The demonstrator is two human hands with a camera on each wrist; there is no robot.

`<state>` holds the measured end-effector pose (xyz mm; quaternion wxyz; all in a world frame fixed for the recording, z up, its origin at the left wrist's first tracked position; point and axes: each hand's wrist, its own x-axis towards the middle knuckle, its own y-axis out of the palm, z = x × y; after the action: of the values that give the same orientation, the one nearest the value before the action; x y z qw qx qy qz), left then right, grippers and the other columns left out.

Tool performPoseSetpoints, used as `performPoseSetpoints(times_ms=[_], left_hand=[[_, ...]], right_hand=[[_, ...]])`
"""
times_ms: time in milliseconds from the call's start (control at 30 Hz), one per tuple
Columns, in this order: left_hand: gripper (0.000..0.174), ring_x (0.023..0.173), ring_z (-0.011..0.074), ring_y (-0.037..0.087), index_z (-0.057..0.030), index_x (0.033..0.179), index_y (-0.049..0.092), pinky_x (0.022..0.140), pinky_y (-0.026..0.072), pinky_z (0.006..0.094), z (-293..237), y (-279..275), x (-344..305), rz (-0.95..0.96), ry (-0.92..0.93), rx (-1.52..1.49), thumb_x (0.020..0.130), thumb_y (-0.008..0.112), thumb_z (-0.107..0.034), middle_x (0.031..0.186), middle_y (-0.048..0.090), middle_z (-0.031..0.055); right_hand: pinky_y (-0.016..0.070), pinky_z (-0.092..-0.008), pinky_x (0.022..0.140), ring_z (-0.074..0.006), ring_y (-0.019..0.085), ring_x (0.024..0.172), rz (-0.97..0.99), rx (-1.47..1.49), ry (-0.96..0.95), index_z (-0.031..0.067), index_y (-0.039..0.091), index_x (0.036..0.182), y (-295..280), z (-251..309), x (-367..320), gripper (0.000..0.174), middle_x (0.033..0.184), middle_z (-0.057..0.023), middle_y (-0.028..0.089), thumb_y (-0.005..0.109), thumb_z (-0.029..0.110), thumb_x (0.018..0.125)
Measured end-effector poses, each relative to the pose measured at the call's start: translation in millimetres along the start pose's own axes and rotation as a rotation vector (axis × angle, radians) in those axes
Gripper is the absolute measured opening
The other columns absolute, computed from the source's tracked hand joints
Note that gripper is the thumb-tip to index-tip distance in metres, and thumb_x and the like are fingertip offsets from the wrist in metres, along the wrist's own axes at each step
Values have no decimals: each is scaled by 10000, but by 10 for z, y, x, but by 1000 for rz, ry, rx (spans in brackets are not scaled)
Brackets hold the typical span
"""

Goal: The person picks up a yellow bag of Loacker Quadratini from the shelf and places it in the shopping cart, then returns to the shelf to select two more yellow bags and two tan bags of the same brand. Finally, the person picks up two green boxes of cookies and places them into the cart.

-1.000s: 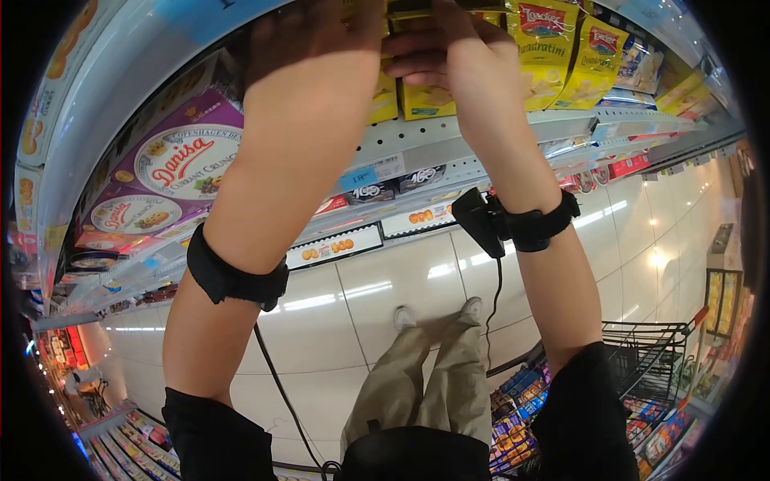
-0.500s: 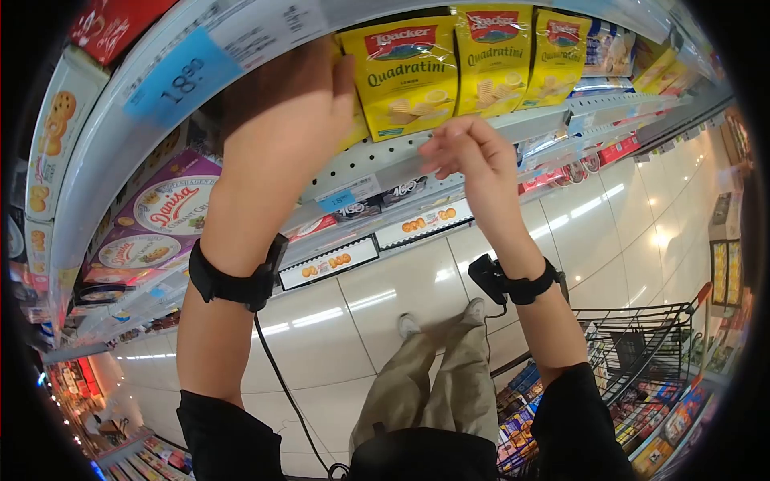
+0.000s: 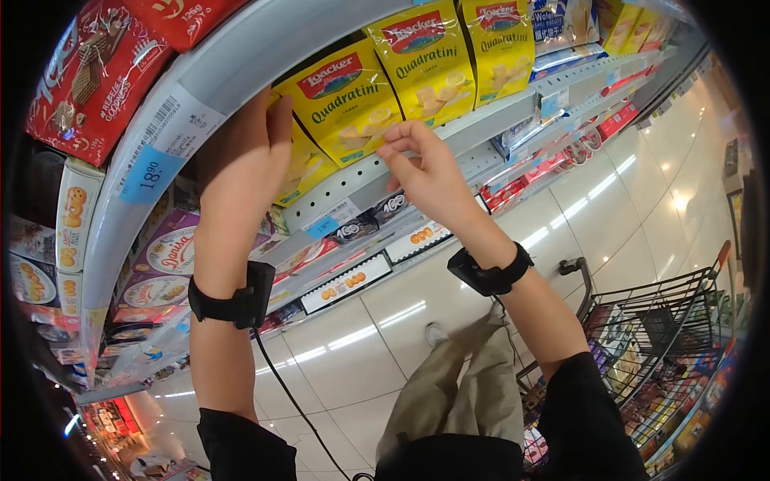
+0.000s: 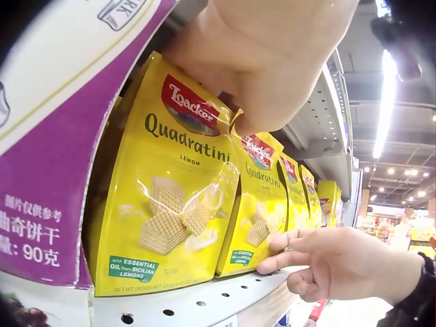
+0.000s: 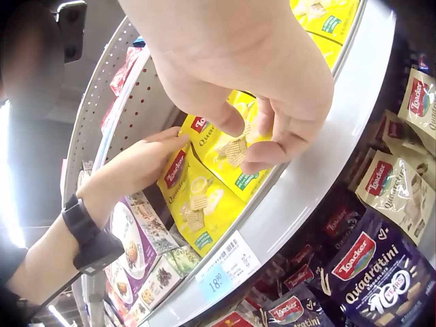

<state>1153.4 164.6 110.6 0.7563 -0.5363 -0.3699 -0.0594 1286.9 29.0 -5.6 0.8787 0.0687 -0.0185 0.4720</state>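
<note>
Yellow bags of Loacker Quadratini lemon wafers stand side by side on a perforated metal shelf. My left hand (image 3: pixel 241 156) reaches in under the shelf above and grips the top of the leftmost wafer bag (image 4: pixel 167 197); some fingers are hidden behind it. Lower down, my right hand (image 3: pixel 429 172) has its fingers loosely bent, holding nothing. Its fingertips are right at the bottom edge of the second wafer bag (image 3: pixel 345 104), as the left wrist view also shows. Each wrist wears a black strap with a camera.
Purple Danisa cookie boxes (image 3: pixel 164 248) adjoin on the left. Overhead, a shelf edge with a price tag (image 3: pixel 152 172) carries red wafer packs (image 3: pixel 100 76). Dark Loacker bags (image 5: pixel 368 269) fill the shelf below. A loaded shopping cart (image 3: pixel 658 337) stands at the right.
The right hand has drawn back from among the bags to their lower front edge. The left hand stays at the left end of the row, while the head view has shifted.
</note>
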Motion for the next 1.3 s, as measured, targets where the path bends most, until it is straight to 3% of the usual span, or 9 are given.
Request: performPoseSetpoints(times_ms=[100,300,367,567,767,900,1033,1233,1300], left_hand=[[245,897,370,625,-97,1098,614,770,490,459,22,10,-7,27,-33,-25,899,566,-232,990,655,170],[205,828,388,624,-78,1059,607,733,499,465,-33,-23,-11,47,-48,-53,921,539,-214,913,662,188],[232,825,384,632,-62,1076,597,720,501,464,-24,-11,-10,60,-85,-49,922,542,-227,906,664,194],[373,747,346,644,-51,1220,548,690,502,425,-181,-85,-24,-41,-21,-41,889,589,-219,895,665,188],[422,1178,390,482,-42,1208,566,966,374,490,-897,-241,-448,89,134,-85,796,638,-104,1267,520,208],[402,1273,385,429,-42,1162,602,1080,281,529,-1516,-82,-892,289,200,-315,766,657,-82,1284,523,174],[319,1083,340,573,-20,1090,628,1016,387,491,-2179,207,-1248,604,362,-733,775,651,-65,1157,605,136],[270,946,353,604,-2,1060,625,869,469,418,-3523,69,-1063,830,528,-1093,797,646,-58,1026,640,160],[253,926,356,609,5,1051,624,815,477,400,-4022,-28,-862,843,689,-1139,808,641,-60,1004,642,165]], right_hand=[[488,-269,521,-156,622,569,-18,17,31,-13,513,1057,-19,15,3,223,912,-112,614,574,101,875],[492,-265,523,-155,623,581,27,76,47,-16,522,1044,-72,34,-11,219,905,-106,609,567,113,872],[408,-198,453,-76,580,590,49,84,37,14,536,1066,-125,-33,-62,186,964,-63,643,534,135,926],[431,-199,505,-78,582,628,47,168,47,35,587,979,-306,-218,-690,130,950,-45,654,491,120,957],[494,-232,652,-86,579,721,-47,215,254,-9,571,972,-776,-353,-1750,105,915,-62,643,480,35,942],[493,-240,676,-93,580,740,-285,171,302,-10,574,987,-1322,-355,-2564,125,923,-62,646,468,47,954],[489,-237,704,-91,581,761,-675,138,331,3,583,1014,-1807,25,-3380,145,941,-58,654,464,69,965],[492,-244,709,-107,596,757,-1149,-2,243,-7,571,1039,-2162,1300,-4583,154,944,-90,661,487,99,963],[489,-240,694,-121,605,741,-1247,-283,127,-15,541,1082,-2186,1888,-4965,224,946,-101,655,523,162,946]])
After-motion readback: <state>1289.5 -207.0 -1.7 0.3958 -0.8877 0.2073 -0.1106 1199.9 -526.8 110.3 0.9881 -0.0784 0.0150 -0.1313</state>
